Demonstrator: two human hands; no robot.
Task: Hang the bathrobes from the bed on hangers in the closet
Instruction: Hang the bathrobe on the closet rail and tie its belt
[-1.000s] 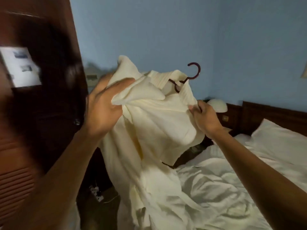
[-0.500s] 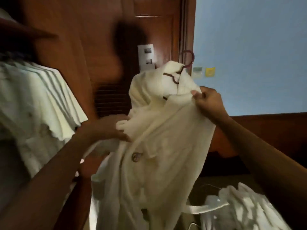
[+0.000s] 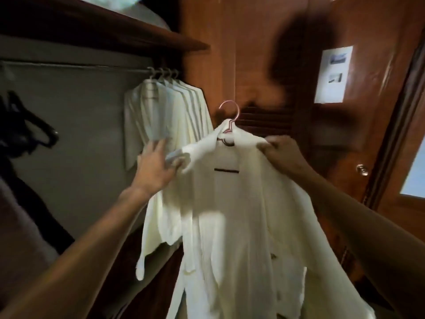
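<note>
Fingers (image 3: pixel 161 143) of left hand (image 3: pixel 156 168) straight and splayed, touching shoulder of bathrobe (image 3: pixel 230 226), near hung robes (image 3: pixel 165 107) on closet rail (image 3: pixel 69 65); bathrobe on pink-hooked hanger (image 3: pixel 226 170), held in air before wooden door (image 3: pixel 368 123); right hand (image 3: pixel 282 153) pinching its other shoulder, fingers curled tight

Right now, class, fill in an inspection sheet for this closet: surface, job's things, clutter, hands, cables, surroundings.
Surface: closet rail under a wooden shelf.
Job's things: cream bathrobe on a pink hanger, not yet on the rail; hung robes at the rail's right end.
Clutter: dark blurred item at left, unidentifiable.
Hands: left hand, fingers straight, at the bathrobe's shoulder; right hand pinches the other shoulder.
Cables: nothing seen.
Surroundings: wooden door with a paper notice and a doorknob.
</note>
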